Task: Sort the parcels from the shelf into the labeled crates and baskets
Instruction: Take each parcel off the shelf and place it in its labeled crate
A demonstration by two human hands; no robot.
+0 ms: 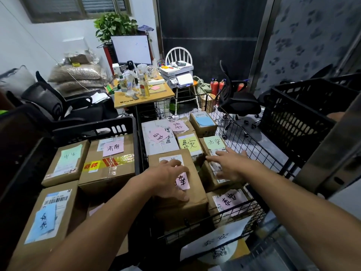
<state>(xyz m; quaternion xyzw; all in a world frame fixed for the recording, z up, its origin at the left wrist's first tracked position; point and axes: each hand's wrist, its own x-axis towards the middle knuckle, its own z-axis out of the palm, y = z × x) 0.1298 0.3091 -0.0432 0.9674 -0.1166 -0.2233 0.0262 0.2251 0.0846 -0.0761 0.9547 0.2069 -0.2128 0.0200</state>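
A black wire basket (252,137) in the middle holds several cardboard parcels with coloured handwritten notes. My left hand (168,178) rests on top of the nearest big brown parcel (187,204), fingers loosely bent over its pink note. My right hand (232,163) hovers with spread fingers over a smaller parcel (210,181) at the basket's right side, not gripping it. A black plastic crate (93,130) on the left holds three labelled parcels, one with yellow and red tape (109,163). A paper label (216,239) hangs on the basket's front.
Another black crate (298,114) stands at the right, partly behind a grey shelf edge (332,153). Beyond the basket are a cluttered wooden desk (144,94), a printer (177,75), office chairs and fire extinguishers (214,86).
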